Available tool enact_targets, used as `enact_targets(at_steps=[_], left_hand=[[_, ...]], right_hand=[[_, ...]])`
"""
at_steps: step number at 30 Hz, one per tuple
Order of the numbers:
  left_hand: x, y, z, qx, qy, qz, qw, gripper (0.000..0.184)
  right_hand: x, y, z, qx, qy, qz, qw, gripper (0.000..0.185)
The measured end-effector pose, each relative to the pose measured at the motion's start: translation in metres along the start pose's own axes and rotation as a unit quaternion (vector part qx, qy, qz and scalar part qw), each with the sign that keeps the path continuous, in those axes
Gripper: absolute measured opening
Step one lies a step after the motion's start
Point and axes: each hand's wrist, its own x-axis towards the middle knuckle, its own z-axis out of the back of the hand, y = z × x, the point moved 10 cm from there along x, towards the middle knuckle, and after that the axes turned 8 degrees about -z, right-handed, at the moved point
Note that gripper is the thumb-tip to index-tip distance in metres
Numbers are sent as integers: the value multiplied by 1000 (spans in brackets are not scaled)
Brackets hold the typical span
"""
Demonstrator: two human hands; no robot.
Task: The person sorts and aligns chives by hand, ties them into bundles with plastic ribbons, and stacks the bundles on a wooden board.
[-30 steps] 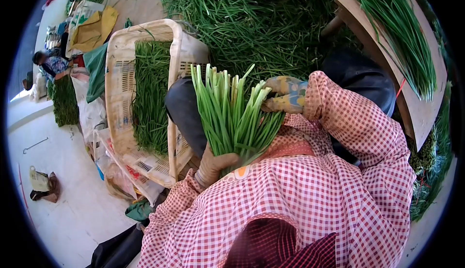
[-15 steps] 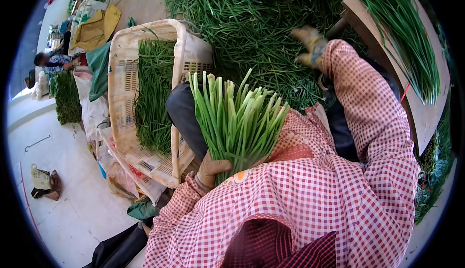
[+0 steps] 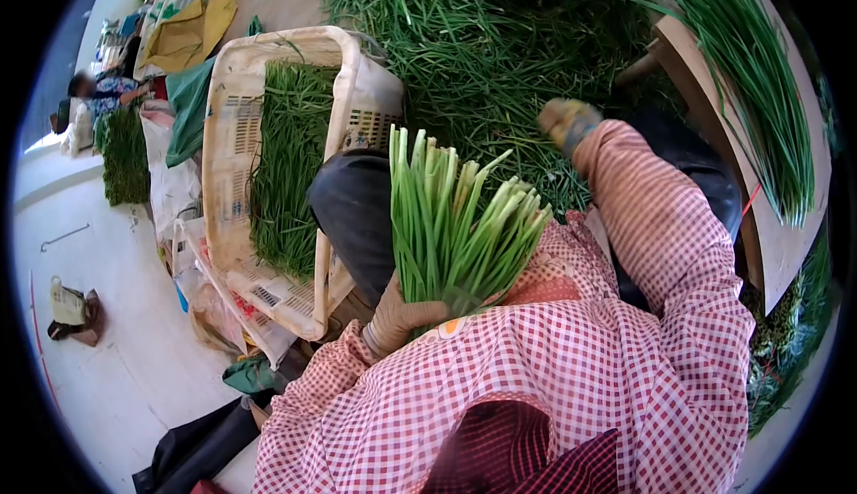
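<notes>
My left hand point(image 3: 402, 317), in a tan glove, is wrapped round the lower part of a bunch of garlic chives point(image 3: 455, 235). The bunch is held upright against the checked garment, its pale cut stalks pointing up and spread like a fan. My right hand point(image 3: 569, 125), in a yellowish and grey glove, hangs over a large heap of loose green chives point(image 3: 482, 57). Its fingers look bent but are blurred, and nothing can be made out in them. The hand is apart from the bunch.
A dirty white plastic crate point(image 3: 234, 182) holding cut greens point(image 3: 290, 173) stands on the left, beside my knee. On the right, long chives point(image 3: 759, 92) lie on a board point(image 3: 781, 253). Farther left are sacks point(image 3: 170, 173), a small bag point(image 3: 71, 308) and another person point(image 3: 112, 92).
My right hand, spread before, now has its fingers more drawn in and sits slightly lower. The bunch in my left hand has shifted a little to the right in view.
</notes>
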Motion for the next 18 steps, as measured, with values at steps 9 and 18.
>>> enact_targets(at_steps=[9,18], left_hand=[[7,1,-6,10,12,20,1000,87],[7,8,6,66,-7,20,998,86]], right_hand=[[-77,134,-75,-174,195,67,963,82],[-91,161,-91,-263,36,159,951,55]])
